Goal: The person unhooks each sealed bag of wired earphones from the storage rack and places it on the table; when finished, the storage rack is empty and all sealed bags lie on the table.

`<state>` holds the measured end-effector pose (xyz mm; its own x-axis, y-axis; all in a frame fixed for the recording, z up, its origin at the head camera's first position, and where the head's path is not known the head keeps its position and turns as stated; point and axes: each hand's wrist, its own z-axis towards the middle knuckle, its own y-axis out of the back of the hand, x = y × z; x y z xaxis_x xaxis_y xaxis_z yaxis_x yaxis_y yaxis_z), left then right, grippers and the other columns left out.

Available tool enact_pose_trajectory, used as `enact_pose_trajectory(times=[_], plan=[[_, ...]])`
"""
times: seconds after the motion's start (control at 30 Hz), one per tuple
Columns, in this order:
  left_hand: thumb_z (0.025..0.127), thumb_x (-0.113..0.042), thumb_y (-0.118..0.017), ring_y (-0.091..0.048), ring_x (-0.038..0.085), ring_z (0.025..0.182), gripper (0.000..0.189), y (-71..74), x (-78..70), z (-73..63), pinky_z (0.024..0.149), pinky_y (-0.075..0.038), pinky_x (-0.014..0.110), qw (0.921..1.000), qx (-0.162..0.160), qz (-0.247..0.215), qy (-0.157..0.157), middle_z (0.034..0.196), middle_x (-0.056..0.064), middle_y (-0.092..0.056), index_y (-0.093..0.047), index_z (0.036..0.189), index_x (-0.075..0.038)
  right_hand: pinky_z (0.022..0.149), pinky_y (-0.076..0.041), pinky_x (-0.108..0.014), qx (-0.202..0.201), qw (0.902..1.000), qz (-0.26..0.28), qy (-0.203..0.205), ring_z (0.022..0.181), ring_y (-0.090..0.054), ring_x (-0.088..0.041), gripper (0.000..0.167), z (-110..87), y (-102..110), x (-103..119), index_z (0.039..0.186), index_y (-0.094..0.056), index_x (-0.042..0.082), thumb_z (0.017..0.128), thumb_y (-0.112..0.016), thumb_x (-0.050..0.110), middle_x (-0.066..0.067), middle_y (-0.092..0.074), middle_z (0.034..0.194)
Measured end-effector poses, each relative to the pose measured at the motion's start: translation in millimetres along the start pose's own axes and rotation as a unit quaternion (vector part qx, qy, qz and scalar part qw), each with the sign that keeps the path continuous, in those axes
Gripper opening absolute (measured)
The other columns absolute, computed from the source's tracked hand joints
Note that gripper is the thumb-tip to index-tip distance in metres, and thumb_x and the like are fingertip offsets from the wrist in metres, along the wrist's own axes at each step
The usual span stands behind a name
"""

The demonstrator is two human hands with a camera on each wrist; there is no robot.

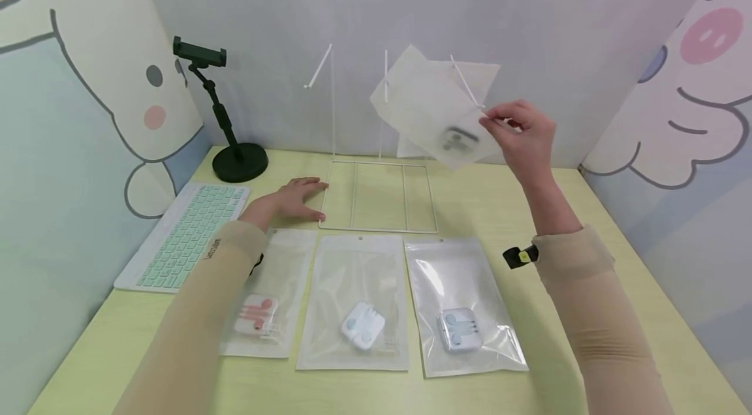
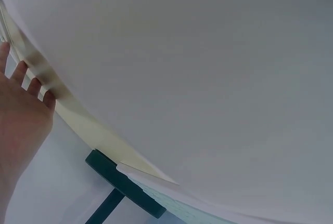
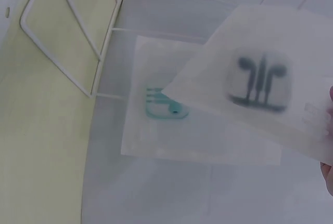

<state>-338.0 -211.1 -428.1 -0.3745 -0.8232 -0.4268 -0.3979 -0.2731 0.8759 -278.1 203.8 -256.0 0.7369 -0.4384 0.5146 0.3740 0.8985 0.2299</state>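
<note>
Between thumb and fingers, my right hand pinches the edge of a frosted zip bag, which hangs tilted beside the right hook's tip. Dark earphones in a case show through it. Behind it in the right wrist view hangs another frosted bag with teal earphones. The white wire rack stands against the back wall, with several hooks sticking forward. My left hand lies at the left side of the rack's base, fingers extended, fingertips right at the wire.
Three bags lie in front of the rack: one with pink earphones, two with pale cased earphones. A white keyboard with mint keys and a black phone stand are at left. Printed panels enclose the sides.
</note>
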Motion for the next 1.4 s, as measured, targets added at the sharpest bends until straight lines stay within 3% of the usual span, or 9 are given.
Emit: enact_pose_trajectory(times=[0.23, 0.57, 0.87, 1.23, 1.4], plan=[[0.081, -0.054, -0.068, -0.006, 0.043, 0.142, 0.088, 1.0, -0.5, -0.8, 0.107, -0.011, 0.067, 1.0, 0.0, 0.002, 0.003, 0.158, 0.013, -0.011, -0.026, 0.15, -0.019, 0.065, -0.04, -0.016, 0.014, 0.9994, -0.007, 0.031, 0.07, -0.054, 0.0, 0.007, -1.7, 7.0, 12.1, 0.076, -0.07, -0.011, 0.075, -0.075, -0.006, 0.009, -0.064, 0.074], [0.081, -0.055, -0.067, -0.006, 0.044, 0.141, 0.089, -1.6, 2.8, 1.2, 0.107, -0.01, 0.067, 1.0, 0.002, 0.007, -0.001, 0.158, 0.013, -0.011, -0.026, 0.15, -0.018, 0.066, -0.039, -0.018, 0.017, 0.9989, -0.015, 0.042, 0.07, -0.054, 0.0, 0.006, -3.4, 13.3, 20.7, 0.073, -0.07, -0.01, 0.073, -0.075, -0.009, 0.017, -0.062, 0.075], [0.081, -0.054, -0.067, -0.007, 0.045, 0.141, 0.088, -0.3, 2.0, 0.5, 0.107, -0.011, 0.067, 1.0, 0.0, 0.004, -0.008, 0.157, 0.014, -0.012, -0.027, 0.15, -0.018, 0.066, -0.04, -0.017, 0.034, 0.9971, -0.027, 0.063, 0.069, -0.053, 0.001, 0.006, -5.4, 20.0, 33.2, 0.072, -0.069, -0.009, 0.072, -0.074, -0.011, 0.016, -0.062, 0.076], [0.081, -0.054, -0.067, -0.007, 0.044, 0.141, 0.088, -1.2, 3.5, 1.2, 0.108, -0.011, 0.065, 0.9999, -0.001, 0.013, -0.008, 0.157, 0.014, -0.012, -0.026, 0.151, -0.018, 0.067, -0.043, -0.017, 0.053, 0.9978, 0.017, 0.036, 0.071, -0.056, -0.002, 0.005, -5.6, 30.4, 40.1, 0.073, -0.066, -0.014, 0.073, -0.07, -0.018, 0.019, -0.063, 0.076], [0.081, -0.055, -0.066, -0.007, 0.045, 0.141, 0.088, -1.2, 3.8, 1.6, 0.107, -0.012, 0.066, 0.9998, -0.001, 0.016, -0.01, 0.157, 0.014, -0.012, -0.025, 0.151, -0.018, 0.066, -0.045, -0.018, 0.045, 0.9957, 0.078, 0.019, 0.068, -0.057, -0.007, 0.009, -4.9, 35.9, 32.3, 0.073, -0.067, -0.013, 0.071, -0.069, -0.021, 0.007, -0.066, 0.074]])
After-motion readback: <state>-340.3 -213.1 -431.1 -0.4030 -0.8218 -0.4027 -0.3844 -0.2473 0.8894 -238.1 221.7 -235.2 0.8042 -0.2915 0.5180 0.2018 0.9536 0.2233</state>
